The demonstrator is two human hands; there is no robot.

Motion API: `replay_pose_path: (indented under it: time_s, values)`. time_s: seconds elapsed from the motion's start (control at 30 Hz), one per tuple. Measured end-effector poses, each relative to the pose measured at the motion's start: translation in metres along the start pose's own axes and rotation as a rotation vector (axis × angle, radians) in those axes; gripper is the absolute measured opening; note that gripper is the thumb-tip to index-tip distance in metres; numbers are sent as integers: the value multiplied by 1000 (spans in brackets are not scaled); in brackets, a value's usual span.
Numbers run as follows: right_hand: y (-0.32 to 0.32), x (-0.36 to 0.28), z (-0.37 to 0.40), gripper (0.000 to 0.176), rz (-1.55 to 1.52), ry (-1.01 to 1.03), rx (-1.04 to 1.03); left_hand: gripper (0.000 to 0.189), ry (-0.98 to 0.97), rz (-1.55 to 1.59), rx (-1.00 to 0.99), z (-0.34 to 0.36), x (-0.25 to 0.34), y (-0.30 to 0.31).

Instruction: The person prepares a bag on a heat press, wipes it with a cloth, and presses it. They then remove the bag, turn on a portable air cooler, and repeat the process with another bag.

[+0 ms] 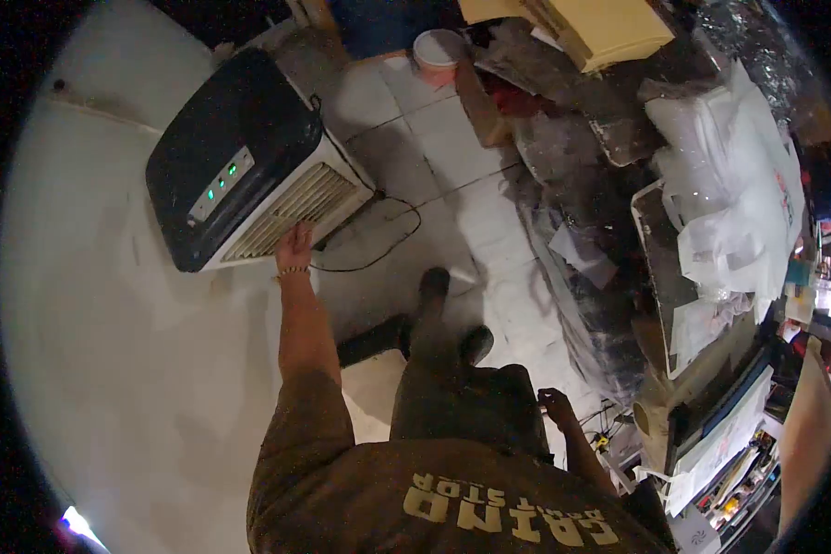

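My left hand (295, 247), with a bracelet at the wrist, reaches forward to a boxy air cooler (235, 148). Its bunched fingers are closed at the front vent grille (295, 208), on or against the slats. The cooler has a dark top, a light lower body and a control strip (220, 187) with lit green marks. Low beside my right leg, my right hand (554, 407) hangs with fingers curled. Whatever it may hold is too dark to make out.
A thin black cable (402, 233) loops over the tiled floor (443, 152). A white-and-pink bucket (437, 55) stands ahead. Plastic-wrapped goods (729, 175) and a yellow box (609, 32) are piled on the right. A cluttered shelf (739, 480) is at lower right.
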State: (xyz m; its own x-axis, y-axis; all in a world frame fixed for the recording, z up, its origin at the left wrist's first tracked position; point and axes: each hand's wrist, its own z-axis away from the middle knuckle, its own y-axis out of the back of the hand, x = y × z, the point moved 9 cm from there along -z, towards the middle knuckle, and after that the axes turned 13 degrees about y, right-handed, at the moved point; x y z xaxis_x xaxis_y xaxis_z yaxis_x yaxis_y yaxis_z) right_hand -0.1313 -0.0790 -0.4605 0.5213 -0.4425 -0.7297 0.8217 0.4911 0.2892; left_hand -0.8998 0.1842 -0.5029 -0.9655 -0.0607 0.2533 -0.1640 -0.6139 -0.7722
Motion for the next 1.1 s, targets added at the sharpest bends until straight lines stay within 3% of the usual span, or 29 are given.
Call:
replay_pose_path:
  time_s: [0.07,0.17,0.2,0.23,0.27,0.33,0.4,0.47,0.53,0.6,0.77,0.83,0.9,0.97,1.03,1.1]
  values:
    - [2,-20,24,33,-125,-241,31,10,42,-18,-8,7,-4,-5]
    - [1,-31,44,33,-284,-208,74,18,182,-96,-80,11,-18,25]
    - [1,-40,52,33,-368,-150,97,21,305,-127,-221,9,-31,37]
    - [-2,-22,57,35,-520,-127,127,24,638,-58,-670,14,-54,38]
    - [0,-50,66,37,-393,-78,151,25,404,-423,-179,16,-62,53]
    - [5,-85,83,39,-175,-164,149,26,356,-1258,179,38,-87,47]
    - [7,-111,95,41,-207,-188,229,27,402,-1806,106,55,-132,21]
    - [5,-119,117,42,-256,-226,324,29,490,-2123,-54,81,-182,-4]
    - [5,-142,117,43,103,202,374,30,616,-2273,-227,101,-228,-30]
    - [0,-128,131,42,65,165,500,32,694,-2398,-392,116,-269,-56]
    - [11,-111,154,38,96,15,615,36,642,-2638,-758,123,-373,-144]
    - [41,-152,193,33,39,100,811,37,577,-2593,-890,133,-422,-192]
    - [69,-168,220,31,77,197,881,37,523,-2401,-1031,152,-475,-233]
    - [103,-192,257,25,125,343,978,37,358,-2346,-1205,222,-521,-304]
    - [147,-225,315,24,1,282,1062,36,82,-2277,-1498,291,-571,-358]
    - [185,-223,361,24,-130,231,1135,29,107,-2023,-1552,372,-618,-399]
